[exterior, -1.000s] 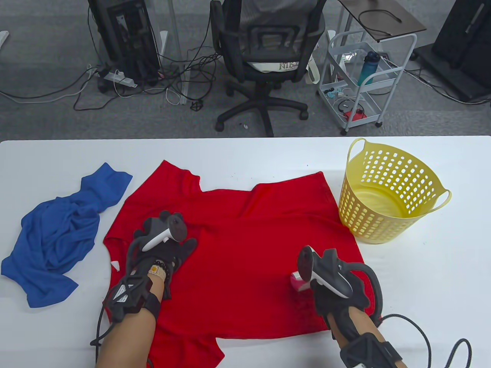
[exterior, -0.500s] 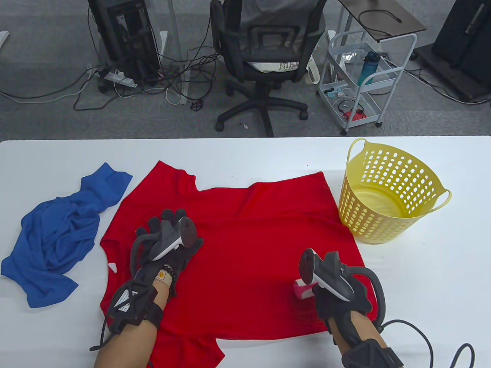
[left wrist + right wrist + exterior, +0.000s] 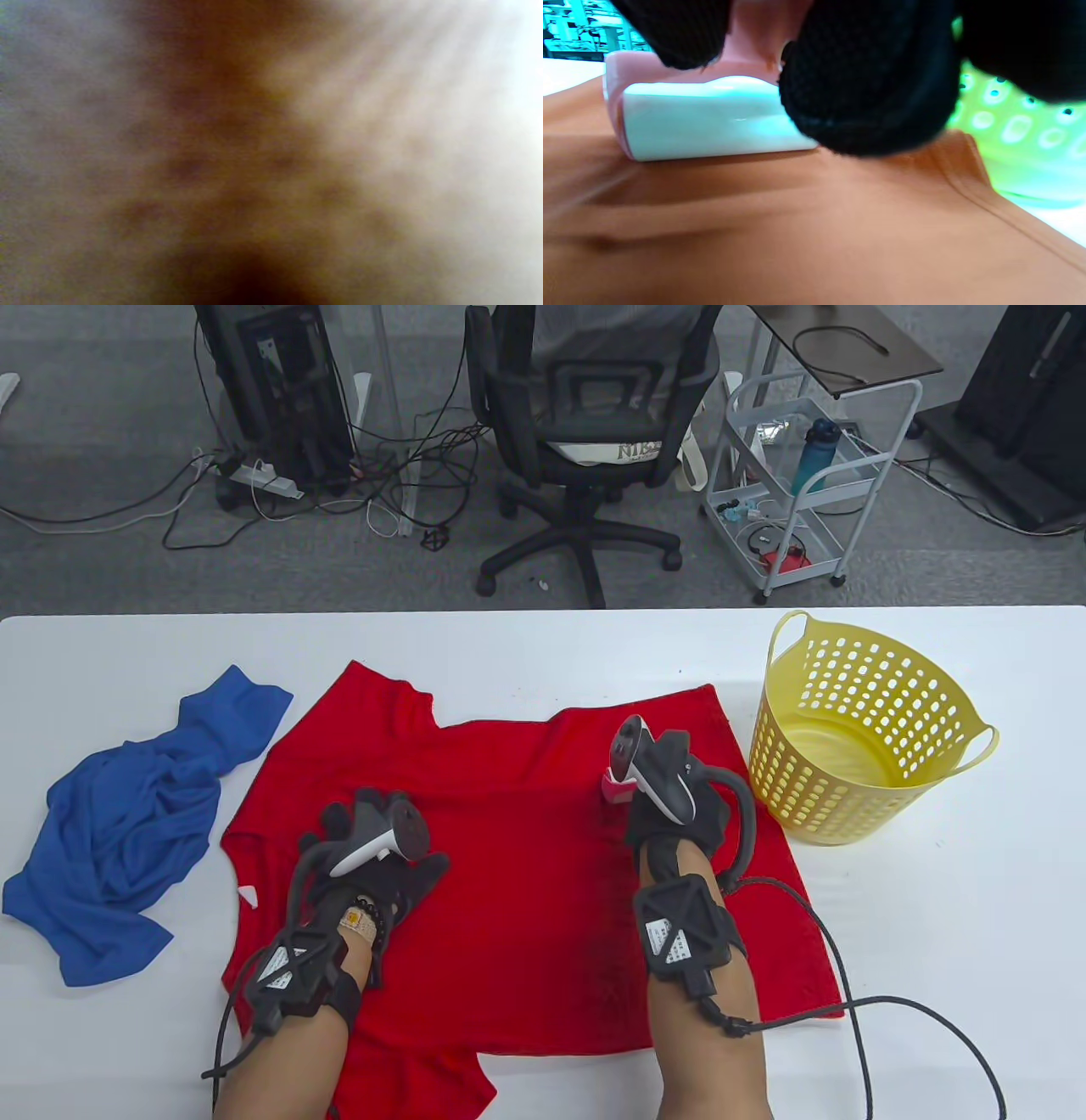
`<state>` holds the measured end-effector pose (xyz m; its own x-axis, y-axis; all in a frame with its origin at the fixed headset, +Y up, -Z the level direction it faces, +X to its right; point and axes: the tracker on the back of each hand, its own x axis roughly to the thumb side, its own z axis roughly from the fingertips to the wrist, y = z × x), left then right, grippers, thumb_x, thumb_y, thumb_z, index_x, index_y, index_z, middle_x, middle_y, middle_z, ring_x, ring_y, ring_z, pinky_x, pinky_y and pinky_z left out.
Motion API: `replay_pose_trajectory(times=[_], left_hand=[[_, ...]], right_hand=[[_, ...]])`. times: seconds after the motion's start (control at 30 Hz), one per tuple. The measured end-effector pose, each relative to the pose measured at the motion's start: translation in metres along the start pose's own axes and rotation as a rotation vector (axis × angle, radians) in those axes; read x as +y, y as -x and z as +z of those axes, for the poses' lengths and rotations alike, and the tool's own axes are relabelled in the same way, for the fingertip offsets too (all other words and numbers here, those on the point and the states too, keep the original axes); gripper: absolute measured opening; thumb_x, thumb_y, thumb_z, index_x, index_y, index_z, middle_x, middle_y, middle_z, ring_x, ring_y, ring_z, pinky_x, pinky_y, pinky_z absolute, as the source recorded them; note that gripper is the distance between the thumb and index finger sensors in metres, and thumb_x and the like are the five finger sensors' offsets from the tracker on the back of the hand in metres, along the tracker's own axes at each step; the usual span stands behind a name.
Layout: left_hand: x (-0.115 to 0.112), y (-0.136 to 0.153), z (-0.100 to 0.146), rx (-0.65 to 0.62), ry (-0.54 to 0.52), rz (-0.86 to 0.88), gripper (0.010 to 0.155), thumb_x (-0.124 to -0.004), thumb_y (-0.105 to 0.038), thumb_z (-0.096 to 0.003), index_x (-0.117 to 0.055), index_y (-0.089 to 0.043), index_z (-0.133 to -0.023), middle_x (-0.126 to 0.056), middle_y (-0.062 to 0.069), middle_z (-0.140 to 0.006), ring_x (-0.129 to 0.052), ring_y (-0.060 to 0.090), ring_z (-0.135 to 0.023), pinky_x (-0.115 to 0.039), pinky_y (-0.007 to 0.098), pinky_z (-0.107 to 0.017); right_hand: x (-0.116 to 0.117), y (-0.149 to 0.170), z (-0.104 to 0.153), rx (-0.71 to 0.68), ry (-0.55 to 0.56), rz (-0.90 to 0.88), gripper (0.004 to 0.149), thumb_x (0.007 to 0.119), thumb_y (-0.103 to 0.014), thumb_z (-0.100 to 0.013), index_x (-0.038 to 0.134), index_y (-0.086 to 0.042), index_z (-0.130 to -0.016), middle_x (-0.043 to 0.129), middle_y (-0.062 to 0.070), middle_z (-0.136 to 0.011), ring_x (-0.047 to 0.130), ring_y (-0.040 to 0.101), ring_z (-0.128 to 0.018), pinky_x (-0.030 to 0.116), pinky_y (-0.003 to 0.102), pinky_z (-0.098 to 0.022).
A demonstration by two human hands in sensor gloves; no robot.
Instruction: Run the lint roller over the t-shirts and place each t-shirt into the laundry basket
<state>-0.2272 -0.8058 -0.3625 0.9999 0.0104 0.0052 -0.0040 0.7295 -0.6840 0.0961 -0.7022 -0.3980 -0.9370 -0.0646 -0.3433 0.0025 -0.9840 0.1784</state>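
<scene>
With our left hand [image 3: 373, 848] spread flat on the red t-shirt [image 3: 526, 899] and our right hand [image 3: 670, 797] gripping the lint roller [image 3: 618, 789] near the yellow laundry basket [image 3: 865, 729], the fabric may bunch if the roller drags.

White table [image 3: 543, 653]: shirts [image 3: 526, 857], basket [image 3: 857, 729]

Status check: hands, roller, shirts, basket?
Left hand flat on red t-shirt. Right hand grips lint roller on it. Blue t-shirt waits; laundry basket unobstructed.
</scene>
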Motion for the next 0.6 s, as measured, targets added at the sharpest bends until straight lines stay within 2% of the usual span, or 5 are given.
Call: replay_pose_trajectory(times=[0.13, 0.23, 0.4, 0.5, 0.6], left_hand=[[0.000, 0.000, 0.000, -0.005, 0.005, 0.008, 0.096, -0.028, -0.073, -0.0364, 0.032, -0.023, -0.091, 0.036, 0.019, -0.100, 0.024, 0.061, -0.091, -0.003, 0.086, -0.056], [0.001, 0.000, 0.000, -0.005, 0.006, 0.012, 0.096, -0.029, -0.073, -0.0364, 0.032, -0.023, -0.091, 0.037, 0.019, -0.100, 0.025, 0.061, -0.090, -0.003, 0.086, -0.055], [0.000, 0.000, 0.000, -0.003, 0.004, 0.012, 0.096, -0.028, -0.073, -0.0363, 0.032, -0.023, -0.091, 0.037, 0.019, -0.101, 0.025, 0.060, -0.091, -0.003, 0.086, -0.056], [0.000, 0.000, 0.000, -0.003, 0.004, 0.012, 0.096, -0.029, -0.073, -0.0364, 0.032, -0.023, -0.092, 0.036, 0.019, -0.101, 0.024, 0.060, -0.091, -0.003, 0.086, -0.056], [0.001, 0.000, 0.000, -0.003, 0.003, 0.012, 0.096, -0.029, -0.073, -0.0364, 0.032, -0.023, -0.092, 0.036, 0.019, -0.101, 0.024, 0.060, -0.091, -0.003, 0.086, -0.056]], right_hand=[[0.006, 0.007, -0.003, -0.016, 0.005, -0.050, 0.060, 0.073, -0.046, -0.043, 0.065, -0.010, -0.091, 0.094, 0.012, -0.056, 0.100, 0.018, -0.019, 0.090, 0.034, -0.010], [0.007, 0.016, 0.005, -0.053, -0.014, -0.060, 0.061, 0.074, -0.046, -0.043, 0.064, -0.009, -0.091, 0.094, 0.013, -0.056, 0.100, 0.018, -0.018, 0.090, 0.035, -0.010], [0.002, 0.033, 0.036, -0.118, -0.110, 0.098, 0.061, 0.073, -0.046, -0.044, 0.064, -0.010, -0.092, 0.093, 0.012, -0.057, 0.100, 0.018, -0.019, 0.090, 0.035, -0.011], [0.001, 0.052, 0.062, -0.144, -0.179, 0.133, 0.061, 0.074, -0.046, -0.045, 0.064, -0.009, -0.093, 0.093, 0.013, -0.057, 0.100, 0.019, -0.020, 0.090, 0.035, -0.012], [0.004, 0.071, 0.085, -0.170, -0.186, 0.142, 0.061, 0.075, -0.046, -0.044, 0.067, -0.009, -0.091, 0.095, 0.013, -0.055, 0.101, 0.019, -0.018, 0.090, 0.035, -0.010]])
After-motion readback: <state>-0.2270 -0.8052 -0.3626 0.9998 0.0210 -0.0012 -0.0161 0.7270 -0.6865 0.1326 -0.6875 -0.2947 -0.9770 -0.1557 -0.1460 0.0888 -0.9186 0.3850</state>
